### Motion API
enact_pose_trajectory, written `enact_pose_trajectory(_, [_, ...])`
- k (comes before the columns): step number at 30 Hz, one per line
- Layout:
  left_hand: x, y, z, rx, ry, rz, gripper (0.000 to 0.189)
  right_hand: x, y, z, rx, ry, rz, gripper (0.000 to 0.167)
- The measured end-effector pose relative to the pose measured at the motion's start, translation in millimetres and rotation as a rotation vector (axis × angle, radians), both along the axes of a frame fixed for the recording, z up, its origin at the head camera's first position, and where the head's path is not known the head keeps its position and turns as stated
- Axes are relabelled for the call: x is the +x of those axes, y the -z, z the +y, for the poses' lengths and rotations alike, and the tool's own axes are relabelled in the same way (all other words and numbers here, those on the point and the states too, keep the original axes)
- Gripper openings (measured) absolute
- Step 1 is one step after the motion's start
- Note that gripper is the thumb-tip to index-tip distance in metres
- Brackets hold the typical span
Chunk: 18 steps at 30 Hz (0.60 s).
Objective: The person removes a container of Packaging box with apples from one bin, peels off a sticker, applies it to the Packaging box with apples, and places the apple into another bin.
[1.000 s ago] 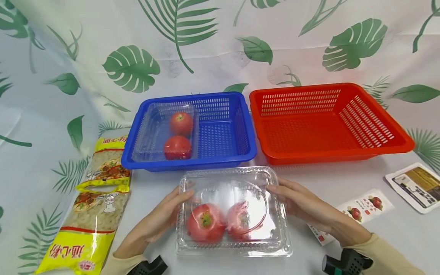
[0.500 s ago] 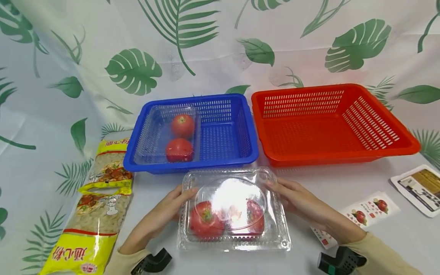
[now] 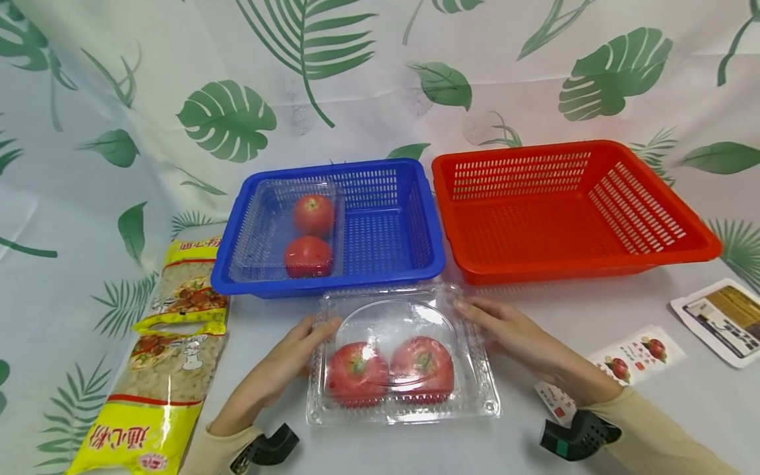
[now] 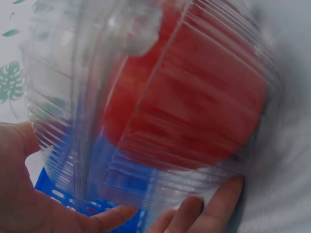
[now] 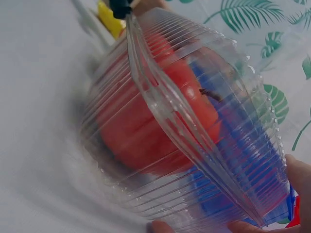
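Observation:
A clear plastic clamshell box with two red tomatoes lies across the near middle in the head view. Its lid is down over them. My left hand holds the box's left side, thumb on top. In the left wrist view, that hand's fingers reach under the box's ribbed wall, beside a tomato. On the other side my right hand grips the box with its thumb over the lid's corner. The right wrist view shows the stemmed tomato through the ribbed plastic, and only fingertips at the bottom edge.
Behind the box stands a blue basket holding another clear box with two tomatoes. A red basket is to its right. Yellow pasta bags lie left; strawberry-printed cards and a white-edged packet lie right.
The held box has shifted slightly away from me and tilted a little. The bright glare has slid off the lid, showing both tomatoes plainly. Both hands keep their hold.

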<state>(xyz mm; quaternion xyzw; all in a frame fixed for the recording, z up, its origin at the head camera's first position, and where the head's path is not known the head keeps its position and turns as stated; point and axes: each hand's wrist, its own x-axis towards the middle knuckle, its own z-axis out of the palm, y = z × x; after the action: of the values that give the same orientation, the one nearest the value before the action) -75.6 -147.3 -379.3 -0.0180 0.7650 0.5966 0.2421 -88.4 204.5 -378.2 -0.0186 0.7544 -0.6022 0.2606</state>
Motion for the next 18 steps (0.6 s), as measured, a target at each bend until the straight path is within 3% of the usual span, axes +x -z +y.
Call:
enact_pose_trajectory(12, [-0.7,-1.1,-0.3,-0.040,0.009,-0.018,0.093,1.2,2.0,6,-0.054,-0.029,0.015,0.068])
enact_pose_trajectory(18, [-1.9,-0.1,-1.0,-0.044,0.001,-0.017,0.091,6.0,0.0,25,-0.065,-0.066,0.067,0.062])
